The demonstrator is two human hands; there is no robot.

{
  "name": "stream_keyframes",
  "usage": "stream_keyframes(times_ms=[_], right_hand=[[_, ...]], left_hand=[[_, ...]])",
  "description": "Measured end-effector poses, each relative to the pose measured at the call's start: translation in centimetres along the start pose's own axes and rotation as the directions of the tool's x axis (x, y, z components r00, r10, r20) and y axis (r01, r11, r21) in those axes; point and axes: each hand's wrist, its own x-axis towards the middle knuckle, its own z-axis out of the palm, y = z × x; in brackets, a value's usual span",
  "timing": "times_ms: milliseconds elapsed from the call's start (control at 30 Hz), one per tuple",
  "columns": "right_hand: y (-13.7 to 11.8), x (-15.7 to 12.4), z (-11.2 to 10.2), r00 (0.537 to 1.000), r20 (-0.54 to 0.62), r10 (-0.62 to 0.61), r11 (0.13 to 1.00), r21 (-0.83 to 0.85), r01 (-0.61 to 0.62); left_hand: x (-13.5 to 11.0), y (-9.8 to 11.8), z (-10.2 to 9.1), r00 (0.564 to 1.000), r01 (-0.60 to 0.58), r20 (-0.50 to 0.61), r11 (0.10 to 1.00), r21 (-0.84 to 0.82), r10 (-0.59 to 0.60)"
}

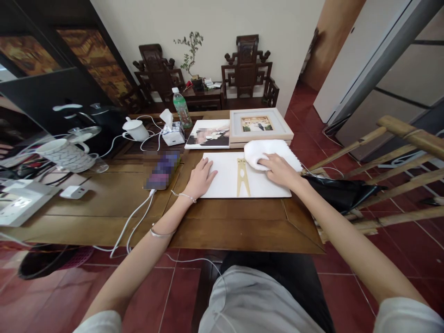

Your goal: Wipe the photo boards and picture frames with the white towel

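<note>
A white frame backing board (pixel 227 178) with a tan stand piece (pixel 243 178) lies flat on the wooden table (pixel 222 222). My left hand (pixel 200 178) rests flat on the board's left edge, fingers stretched out. On the board's upper right corner lies a white cloth (pixel 267 152), and my right hand (pixel 279 170) presses down on it with curled fingers. Behind the board are a loose photo print (pixel 210 134) and a white picture frame (pixel 261 125) holding a photo.
A phone (pixel 162 171) on a white cable lies left of the board. Further left are a tissue box (pixel 172 132), a green bottle (pixel 182 108), teapots (pixel 136 129), a mug and chargers. A bamboo rack (pixel 388 185) with a black bag (pixel 342 192) stands right. Two carved chairs stand behind.
</note>
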Motion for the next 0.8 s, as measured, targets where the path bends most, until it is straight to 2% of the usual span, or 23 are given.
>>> stream_keyframes(times_ms=[100, 300, 400, 500, 633, 800], right_hand=[[-1.3, -2.4, -0.1, 0.999, 0.009, -0.047, 0.999, 0.006, 0.047], [-6.3, -9.9, -1.8, 0.983, -0.007, -0.181, 0.983, -0.012, 0.181], [-7.6, -11.5, -2.5, 0.98, 0.007, -0.197, 0.98, -0.006, 0.197], [-6.7, -10.6, -2.6, 0.982, 0.038, -0.184, 0.981, 0.067, 0.181], [-3.7, -6.9, -1.9, 0.99, 0.05, -0.136, 0.981, 0.149, 0.127], [-0.9, -1.4, -1.1, 0.994, 0.082, -0.066, 0.997, 0.054, 0.061]], left_hand=[[-0.3, 0.6, -0.4, 0.999, 0.002, 0.039, 1.0, 0.011, -0.002], [-0.5, 1.8, -1.2, 0.99, 0.023, 0.135, 0.996, 0.083, -0.034], [-0.5, 1.9, -1.4, 0.988, 0.021, 0.152, 0.995, 0.099, -0.036], [-0.5, 1.9, -1.5, 0.985, 0.012, 0.168, 0.994, 0.106, -0.029], [-0.4, 1.6, -1.5, 0.985, -0.005, 0.17, 0.996, 0.091, -0.01], [0.0, 1.1, -1.2, 0.989, -0.003, 0.147, 0.999, 0.049, -0.004]])
